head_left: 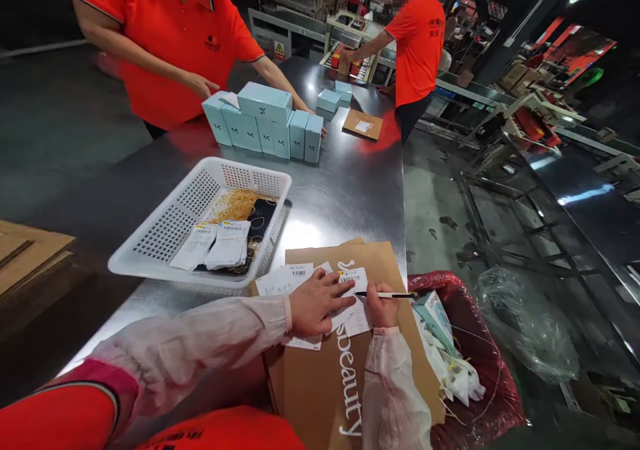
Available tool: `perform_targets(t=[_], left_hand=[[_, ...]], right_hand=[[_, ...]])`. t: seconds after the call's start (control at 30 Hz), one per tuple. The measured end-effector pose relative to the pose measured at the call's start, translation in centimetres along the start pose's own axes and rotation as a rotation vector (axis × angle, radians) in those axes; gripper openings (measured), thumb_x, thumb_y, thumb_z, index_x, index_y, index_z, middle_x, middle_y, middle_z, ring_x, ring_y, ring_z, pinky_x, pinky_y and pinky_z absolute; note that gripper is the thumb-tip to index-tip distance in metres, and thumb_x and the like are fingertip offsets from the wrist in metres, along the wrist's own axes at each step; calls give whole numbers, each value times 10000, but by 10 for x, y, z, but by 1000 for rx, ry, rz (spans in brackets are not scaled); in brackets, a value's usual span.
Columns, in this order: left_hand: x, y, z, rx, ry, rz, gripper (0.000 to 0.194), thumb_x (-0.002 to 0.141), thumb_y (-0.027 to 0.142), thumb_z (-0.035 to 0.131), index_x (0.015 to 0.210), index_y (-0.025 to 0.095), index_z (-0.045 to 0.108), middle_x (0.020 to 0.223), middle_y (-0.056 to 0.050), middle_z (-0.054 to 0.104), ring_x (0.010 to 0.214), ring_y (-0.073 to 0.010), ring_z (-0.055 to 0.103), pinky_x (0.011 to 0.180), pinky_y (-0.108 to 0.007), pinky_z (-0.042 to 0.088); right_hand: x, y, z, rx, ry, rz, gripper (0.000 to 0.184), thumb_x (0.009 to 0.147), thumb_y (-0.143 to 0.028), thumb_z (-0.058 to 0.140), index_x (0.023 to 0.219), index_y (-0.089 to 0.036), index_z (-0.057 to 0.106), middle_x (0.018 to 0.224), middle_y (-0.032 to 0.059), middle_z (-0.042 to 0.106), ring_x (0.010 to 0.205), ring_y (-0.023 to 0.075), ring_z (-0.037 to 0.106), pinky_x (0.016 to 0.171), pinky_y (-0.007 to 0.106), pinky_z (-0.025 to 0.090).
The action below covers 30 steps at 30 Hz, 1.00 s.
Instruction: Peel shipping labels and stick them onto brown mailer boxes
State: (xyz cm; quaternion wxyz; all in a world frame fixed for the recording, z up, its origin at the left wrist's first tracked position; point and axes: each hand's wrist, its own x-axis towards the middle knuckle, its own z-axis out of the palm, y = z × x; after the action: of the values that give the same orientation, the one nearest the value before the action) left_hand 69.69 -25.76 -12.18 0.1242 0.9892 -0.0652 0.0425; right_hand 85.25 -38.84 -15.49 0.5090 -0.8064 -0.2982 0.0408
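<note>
My left hand [320, 301] lies flat with fingers spread, pressing on white printed slips. My right hand [383, 305] is closed around a pen [393, 295] with a white barrel and dark ends; its tip is over the slip [356, 317] on the right. Another slip [287, 281] with a barcode and handwriting lies left of my left hand. Under the papers is a flat brown cardboard piece [320, 397] printed with "sbeauty". Beyond my left forearm stands a white plastic basket [165, 220], holding a stack of slips [227, 243] and a heap of yellow rubber bands [237, 205].
Several pale blue boxes [265, 103] stand across the metal table [345, 190], touched by a co-worker in orange [170, 50]. Another person [420, 43] works farther back. A red-lined bin [493, 363] with waste stands right of the table. Cardboard sheets [30, 253] lie at left.
</note>
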Motion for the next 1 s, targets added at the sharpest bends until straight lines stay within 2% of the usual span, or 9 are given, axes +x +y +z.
perform_targets(t=[0.33, 0.7, 0.87, 1.0], left_hand=[[0, 1, 1, 8, 9, -3, 613, 738, 321, 535, 1346, 278, 470, 1489, -62, 412, 1154, -329, 403, 874, -495, 290], [0, 0, 1, 12, 1, -2, 617, 738, 329, 536, 1350, 280, 471, 1491, -62, 407, 1139, -332, 416, 874, -497, 302], [-1, -1, 4, -1, 26, -4, 614, 737, 323, 543, 1346, 292, 474, 1501, -44, 400, 1169, -337, 393, 899, -499, 286], [-1, -2, 3, -7, 4, -3, 611, 747, 344, 534, 1352, 289, 465, 1496, -49, 407, 1169, -332, 399, 895, -503, 288]], right_hand=[[0, 0, 0, -15, -11, 12, 460, 766, -483, 489, 432, -245, 280, 385, -54, 338, 419, 97, 309, 443, 259, 304], [0, -2, -1, -4, 32, 43, 447, 722, -494, 497, 435, -248, 259, 395, -61, 304, 423, 99, 297, 448, 259, 286], [0, 1, -6, -17, 105, 38, 451, 758, -495, 495, 439, -244, 299, 403, -50, 357, 424, 109, 343, 466, 267, 301], [1, 1, -6, -24, 108, 22, 495, 771, -551, 508, 429, -241, 330, 397, -43, 383, 418, 116, 362, 466, 273, 329]])
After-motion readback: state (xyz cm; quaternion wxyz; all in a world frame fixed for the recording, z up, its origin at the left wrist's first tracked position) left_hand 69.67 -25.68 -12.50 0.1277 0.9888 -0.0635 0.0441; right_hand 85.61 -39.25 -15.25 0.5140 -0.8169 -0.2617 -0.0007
